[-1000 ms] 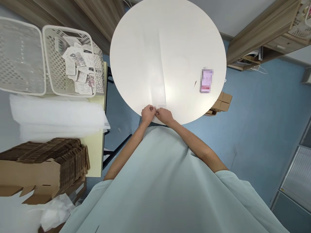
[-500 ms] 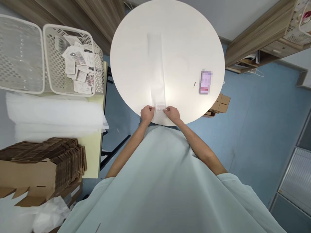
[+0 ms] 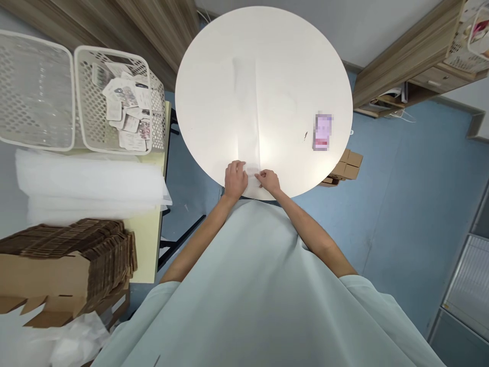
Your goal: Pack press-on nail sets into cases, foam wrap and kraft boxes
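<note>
A long translucent white foam strip lies lengthwise on the round white table, its near end close to the front edge. Something small and pale, blurred by the foam, shows faintly inside that near end. My left hand is bent over the strip's left edge there, fingers curled onto the foam. On the opposite edge, my right hand has thumb and forefinger pinched together on the foam.
A pixelated purple item lies on the table's right side. To the left, a side table bears white baskets, one with carded packets, white foam sheets and flattened cardboard boxes. Folded cartons sit beyond the table's right edge.
My left hand has turned further over the near end of the strip and moved slightly inward. The right hand still pinches, a little lower. The small item inside shows less clearly.
</note>
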The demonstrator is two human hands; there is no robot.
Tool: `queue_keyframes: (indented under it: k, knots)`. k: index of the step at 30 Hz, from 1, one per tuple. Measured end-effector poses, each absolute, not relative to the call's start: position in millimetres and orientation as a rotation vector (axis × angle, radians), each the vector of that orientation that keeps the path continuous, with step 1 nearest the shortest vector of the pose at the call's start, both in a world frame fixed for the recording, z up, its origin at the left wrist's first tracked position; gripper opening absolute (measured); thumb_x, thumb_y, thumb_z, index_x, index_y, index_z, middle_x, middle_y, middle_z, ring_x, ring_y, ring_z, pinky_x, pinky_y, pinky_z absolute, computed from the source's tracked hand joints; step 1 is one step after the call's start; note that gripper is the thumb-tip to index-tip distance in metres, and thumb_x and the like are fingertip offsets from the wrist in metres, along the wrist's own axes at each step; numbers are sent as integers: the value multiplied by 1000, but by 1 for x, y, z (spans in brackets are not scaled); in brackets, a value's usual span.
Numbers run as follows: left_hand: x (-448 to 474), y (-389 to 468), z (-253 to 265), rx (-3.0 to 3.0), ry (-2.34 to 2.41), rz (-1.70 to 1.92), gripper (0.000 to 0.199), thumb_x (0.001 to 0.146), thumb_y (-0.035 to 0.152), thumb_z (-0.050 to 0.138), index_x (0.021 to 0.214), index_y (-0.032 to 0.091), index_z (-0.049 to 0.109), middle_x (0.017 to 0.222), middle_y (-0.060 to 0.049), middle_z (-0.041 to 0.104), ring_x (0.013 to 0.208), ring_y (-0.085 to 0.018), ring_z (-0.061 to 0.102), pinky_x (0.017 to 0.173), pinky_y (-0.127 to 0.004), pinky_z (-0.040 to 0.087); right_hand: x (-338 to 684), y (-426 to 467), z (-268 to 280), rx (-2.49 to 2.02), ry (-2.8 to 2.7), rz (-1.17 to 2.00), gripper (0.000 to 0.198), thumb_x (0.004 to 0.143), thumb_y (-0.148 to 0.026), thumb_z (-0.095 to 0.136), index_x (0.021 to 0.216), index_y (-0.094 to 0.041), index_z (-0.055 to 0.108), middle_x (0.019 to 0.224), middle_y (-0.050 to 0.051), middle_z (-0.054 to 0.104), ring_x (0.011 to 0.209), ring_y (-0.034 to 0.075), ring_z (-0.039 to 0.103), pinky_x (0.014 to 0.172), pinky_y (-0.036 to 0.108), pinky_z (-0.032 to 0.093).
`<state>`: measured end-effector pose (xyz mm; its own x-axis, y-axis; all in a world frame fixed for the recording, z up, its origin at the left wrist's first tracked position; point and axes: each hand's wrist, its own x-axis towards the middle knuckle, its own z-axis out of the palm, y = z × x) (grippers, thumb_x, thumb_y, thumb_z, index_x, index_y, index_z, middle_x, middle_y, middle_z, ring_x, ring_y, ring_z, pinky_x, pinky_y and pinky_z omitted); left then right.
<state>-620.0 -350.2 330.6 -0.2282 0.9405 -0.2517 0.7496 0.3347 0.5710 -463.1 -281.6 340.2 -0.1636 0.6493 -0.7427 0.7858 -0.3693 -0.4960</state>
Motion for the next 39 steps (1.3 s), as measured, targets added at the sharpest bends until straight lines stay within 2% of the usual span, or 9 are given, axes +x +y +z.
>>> queue_keyframes:
  k: [6,10,16,22,25,31,33,35,39]
  knots:
    - [-626,-365,326,1777,1622,377,57,107,37,43,158,13,51,170,-22,45,162,-35,37,132,-57,31,-461,-280,338,1932,1674,-1616,18,103,-37,69,93,-22,68,90,1,82,68,17,78,76,27,56]
    - [-630,-376,321,1828,1597,279,77,100,53,63,163,12,45,176,-22,35,166,-39,28,135,-58,23,-458,-278,334,1900,1695,-1642,22,101,-38,70,86,-22,69,86,1,81,67,17,78,76,27,57]
    - [-631,-369,321,1851,1614,203,69,95,17,52,163,9,46,172,-22,42,163,-36,35,135,-57,23,-452,-272,325,1947,1555,-1721,23,97,-39,78,103,-19,70,65,-1,75,68,18,77,69,25,55]
    - [-626,-360,332,1859,1602,242,70,95,33,61,161,13,50,165,-23,51,155,-41,45,132,-60,26,-445,-266,333,1991,1386,-1903,23,95,-37,81,97,-19,66,71,1,74,57,15,70,53,24,49]
    - [-618,-360,336,1855,1615,251,89,89,50,72,164,11,44,166,-26,47,156,-46,41,133,-62,21,-445,-262,339,1974,1330,-1979,23,95,-34,81,87,-19,66,75,3,75,54,13,67,49,24,46]
    - [-611,-358,334,1801,1664,210,73,89,16,57,162,11,49,165,-25,51,153,-43,46,128,-62,30,-445,-261,340,1915,1453,-1868,24,98,-39,76,91,-19,65,82,5,76,58,14,69,55,24,50]
    - [-614,-357,333,1811,1654,189,68,88,13,56,157,10,55,162,-25,54,149,-42,50,126,-60,35,-440,-264,342,1885,1632,-1714,21,104,-40,66,103,-19,66,90,6,79,64,16,72,66,28,56]
    - [-619,-356,335,1824,1635,177,66,87,14,59,153,10,58,159,-25,56,148,-41,52,126,-57,37,-434,-267,346,1808,1950,-1503,20,108,-30,53,120,-20,66,116,8,80,80,19,77,80,32,59]
    - [-626,-357,337,1766,1637,231,63,86,17,63,149,17,61,154,-19,60,146,-38,54,124,-55,43,-426,-271,354,1344,2471,-1165,54,97,-5,43,145,-26,57,168,7,51,119,25,72,90,37,59]
